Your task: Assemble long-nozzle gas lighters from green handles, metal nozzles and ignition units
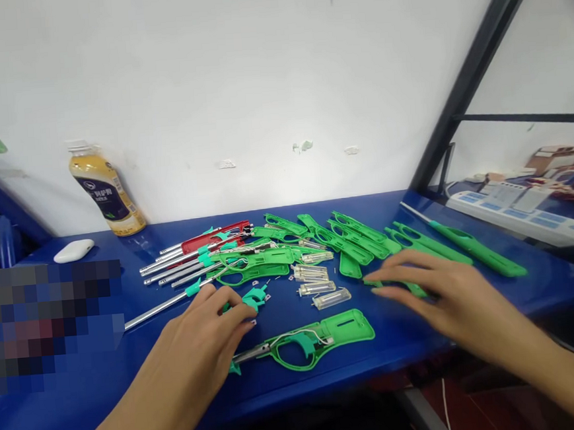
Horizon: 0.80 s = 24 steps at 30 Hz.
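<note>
The open green lighter shell lies flat near the front edge of the blue bench, long axis running from 9 to 3 o'clock, metal nozzle end toward 9. The left hand sits at that nozzle end, fingers curled and seemingly pinching it, though the tips are partly hidden. The right hand hovers at 2 o'clock from the shell, fingers spread flat over loose green shell halves.

Table: deep blue. Lighter half-shell just beside the left hand's fingers: bright green, teal trigger, white wire. Shell halves beyond the right hand's fingers: green. One casing: red. Tubes: silver, teal collars. Bottle: yellow, dark label. Case: white.
</note>
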Motion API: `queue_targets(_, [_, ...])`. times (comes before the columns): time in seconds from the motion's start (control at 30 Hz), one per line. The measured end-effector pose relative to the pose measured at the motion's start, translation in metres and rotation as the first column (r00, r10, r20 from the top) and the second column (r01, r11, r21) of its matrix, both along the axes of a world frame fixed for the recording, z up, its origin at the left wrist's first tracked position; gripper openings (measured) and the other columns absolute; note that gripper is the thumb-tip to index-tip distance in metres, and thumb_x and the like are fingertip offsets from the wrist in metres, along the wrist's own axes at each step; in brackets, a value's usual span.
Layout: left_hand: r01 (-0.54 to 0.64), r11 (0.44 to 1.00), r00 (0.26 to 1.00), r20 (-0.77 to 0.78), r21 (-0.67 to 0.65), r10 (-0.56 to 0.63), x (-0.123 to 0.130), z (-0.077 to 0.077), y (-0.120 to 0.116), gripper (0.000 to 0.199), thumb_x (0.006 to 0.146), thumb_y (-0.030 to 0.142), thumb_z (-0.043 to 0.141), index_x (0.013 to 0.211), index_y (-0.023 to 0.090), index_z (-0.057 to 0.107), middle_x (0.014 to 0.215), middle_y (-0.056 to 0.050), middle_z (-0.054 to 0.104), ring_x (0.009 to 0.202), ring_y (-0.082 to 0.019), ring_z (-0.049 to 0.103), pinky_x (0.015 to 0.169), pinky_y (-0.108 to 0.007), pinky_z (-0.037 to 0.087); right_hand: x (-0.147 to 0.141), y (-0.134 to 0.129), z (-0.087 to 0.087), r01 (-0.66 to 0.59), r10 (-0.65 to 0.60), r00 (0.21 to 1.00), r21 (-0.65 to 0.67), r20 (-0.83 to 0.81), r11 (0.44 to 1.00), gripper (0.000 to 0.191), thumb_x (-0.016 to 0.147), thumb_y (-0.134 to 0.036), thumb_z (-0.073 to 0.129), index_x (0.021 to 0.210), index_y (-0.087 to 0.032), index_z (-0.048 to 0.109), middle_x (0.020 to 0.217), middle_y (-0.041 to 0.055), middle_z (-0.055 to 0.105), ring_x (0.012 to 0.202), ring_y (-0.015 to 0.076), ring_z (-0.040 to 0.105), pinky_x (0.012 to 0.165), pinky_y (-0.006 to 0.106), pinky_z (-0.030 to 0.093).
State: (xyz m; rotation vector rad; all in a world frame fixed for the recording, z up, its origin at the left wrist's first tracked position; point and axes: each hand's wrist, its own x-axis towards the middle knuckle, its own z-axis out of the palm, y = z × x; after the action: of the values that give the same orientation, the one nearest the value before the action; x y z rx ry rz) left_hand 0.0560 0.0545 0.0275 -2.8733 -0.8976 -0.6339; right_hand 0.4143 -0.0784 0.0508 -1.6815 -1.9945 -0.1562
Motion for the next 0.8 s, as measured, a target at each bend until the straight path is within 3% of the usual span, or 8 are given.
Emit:
queue_targets(0.13, [-0.053,0.998,0.994,-0.097,-0.04,0.049,0.003,-0.004,0.003,0.026,0.106,0.017,0.054,0.101,0.027,0.077,0.1,-0.003,0.072,0.093,-0.024,0.069,0.065,-0.028,0.047,-0.019,0.03,0.0,-0.169,0.188,0.969,-0.13,0.159,0.977,0.027,0.114,-0.039,0.054,0.121,-0.032,0.079,0.12,0.0029,0.075,0.089,0.0193,0.078,0.075,0.033,0.059])
queue_targets(0.4, [-0.159,0.976,0.95,-0.292,-0.147,0.11,0.013,0.016,0.0,0.024,0.108,0.018,0.055,0.101,0.025,0.077,0.102,-0.002,0.072,0.079,-0.021,0.074,0.058,-0.027,0.041,-0.032,0.047,0.001,-0.186,0.237,0.928,-0.196,0.287,0.963,0.01,0.108,-0.031,0.066,0.109,-0.026,0.074,0.117,0.0019,0.072,0.069,0.0176,0.074,0.06,0.033,0.049])
queue_targets(0.5, [-0.195,0.967,0.933,-0.335,-0.161,0.132,0.016,0.017,0.0,0.024,0.108,0.018,0.054,0.101,0.024,0.076,0.104,-0.003,0.073,0.081,-0.021,0.075,0.059,-0.027,0.041,-0.033,0.044,0.0,-0.185,0.229,0.922,-0.164,0.312,0.969,0.008,0.109,-0.023,0.063,0.11,-0.023,0.071,0.124,0.0044,0.072,0.064,0.0164,0.071,0.056,0.033,0.045])
queue_targets(0.63, [-0.229,0.959,0.92,-0.358,-0.169,0.157,0.014,0.019,-0.002,0.026,0.109,0.018,0.05,0.104,0.023,0.075,0.105,-0.004,0.072,0.084,-0.021,0.075,0.063,-0.027,0.045,-0.028,0.036,0.007,-0.173,0.186,0.939,-0.07,0.29,0.982,0.016,0.115,-0.025,0.05,0.118,-0.025,0.065,0.138,0.0069,0.071,0.078,0.0194,0.078,0.058,0.032,0.047])
queue_targets(0.8, [-0.247,0.952,0.916,-0.363,-0.178,0.17,0.011,0.025,-0.005,0.03,0.11,0.02,0.045,0.116,0.025,0.074,0.113,-0.005,0.071,0.087,-0.022,0.076,0.066,-0.028,0.049,-0.024,0.032,0.024,-0.143,0.138,0.968,0.009,0.211,0.99,0.02,0.118,-0.04,0.045,0.131,-0.03,0.058,0.113,-0.0016,0.082,0.088,0.0201,0.081,0.068,0.032,0.054])
